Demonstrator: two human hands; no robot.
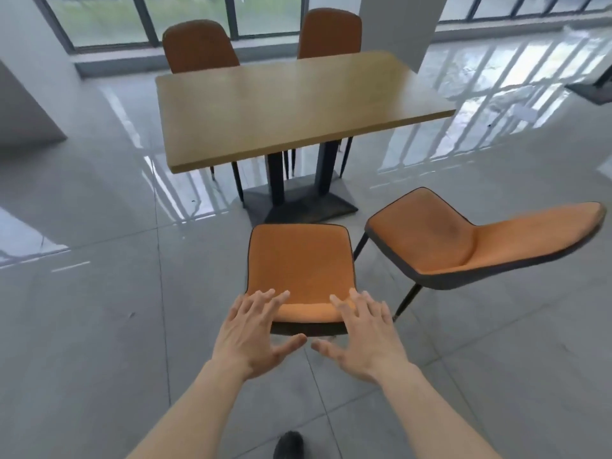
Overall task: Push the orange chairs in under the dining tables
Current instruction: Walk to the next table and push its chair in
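An orange chair (pixel 298 260) stands just in front of me, its seat facing the wooden dining table (pixel 291 107) and clear of the table's near edge. My left hand (pixel 255 329) and my right hand (pixel 361 332) hover with fingers spread over the top of its backrest, fingertips at the left and right corners; I cannot tell whether they touch it. A second orange chair (pixel 463 240) stands to the right, turned at an angle and away from the table. Two more orange chairs (pixel 198 44) (pixel 331 31) sit tucked in at the table's far side.
The table rests on a dark pedestal base (pixel 298 203) on a glossy grey tiled floor. Large windows (pixel 99 18) run along the far wall. A white pillar (pixel 397 24) stands behind the table's far right corner. My dark shoe (pixel 288 445) shows at the bottom.
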